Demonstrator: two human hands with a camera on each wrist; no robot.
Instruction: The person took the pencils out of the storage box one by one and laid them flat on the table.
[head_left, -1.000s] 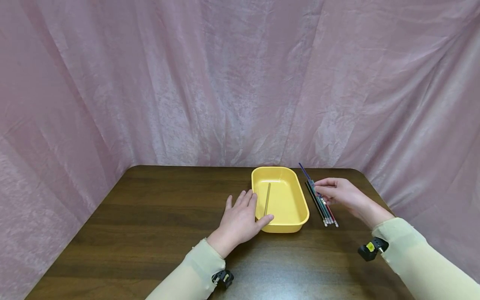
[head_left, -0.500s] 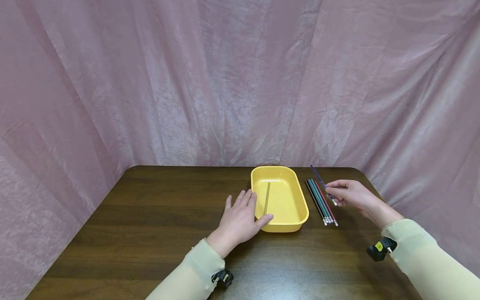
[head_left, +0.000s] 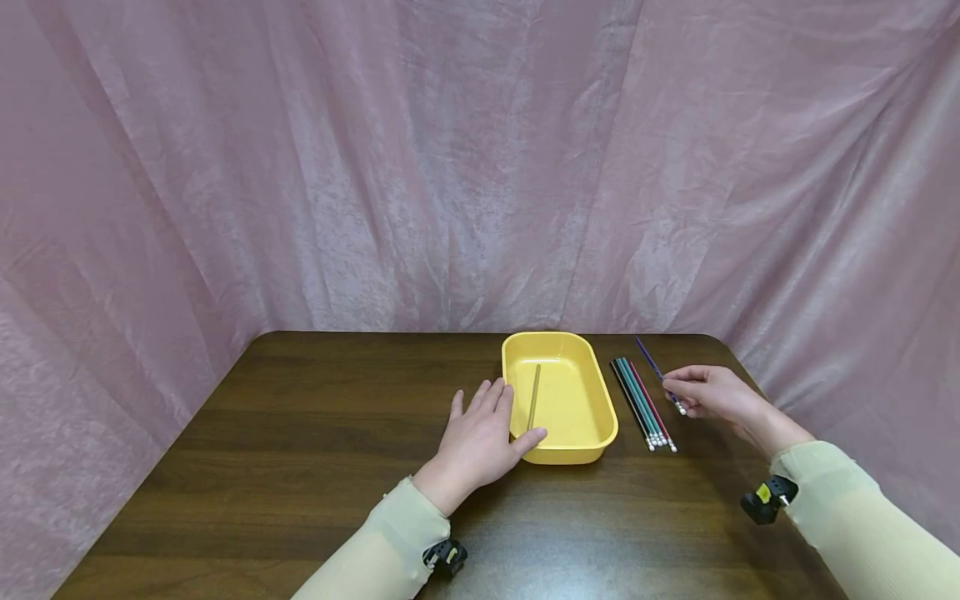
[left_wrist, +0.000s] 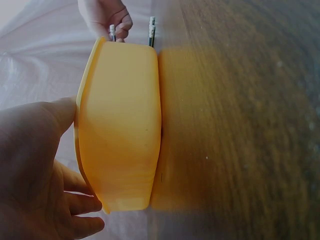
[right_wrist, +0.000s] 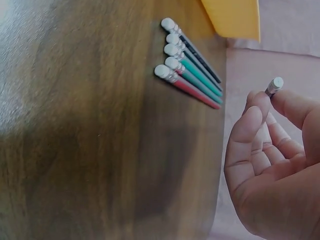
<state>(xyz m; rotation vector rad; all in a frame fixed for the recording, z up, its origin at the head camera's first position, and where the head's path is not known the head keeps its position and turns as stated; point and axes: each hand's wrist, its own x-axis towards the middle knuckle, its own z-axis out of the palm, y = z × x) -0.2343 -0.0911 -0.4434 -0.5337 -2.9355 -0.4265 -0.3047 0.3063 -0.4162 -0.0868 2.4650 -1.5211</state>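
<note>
My right hand (head_left: 716, 398) pinches a purple pencil (head_left: 649, 357) between thumb and fingertips, above the table's right side. The white eraser end (right_wrist: 277, 84) of that pencil sticks out of the grip in the right wrist view. Just left of this hand, several pencils (head_left: 641, 403), black, green and red, lie side by side with their erasers toward me. A yellow plastic tray (head_left: 577, 408) stands left of the row, with one gold-coloured pencil (head_left: 534, 398) inside it. My left hand (head_left: 478, 446) rests on the tray's near left rim, fingers spread and mostly straight.
The brown wooden table (head_left: 315, 433) stretches left of the tray and toward me. Its far edge runs close behind the tray. Pink velvet curtain (head_left: 450, 167) hangs behind and on both sides.
My right hand has lifted the purple pencil off the row and moved it to the right, apart from the other pencils. The left hand and the tray have stayed in place.
</note>
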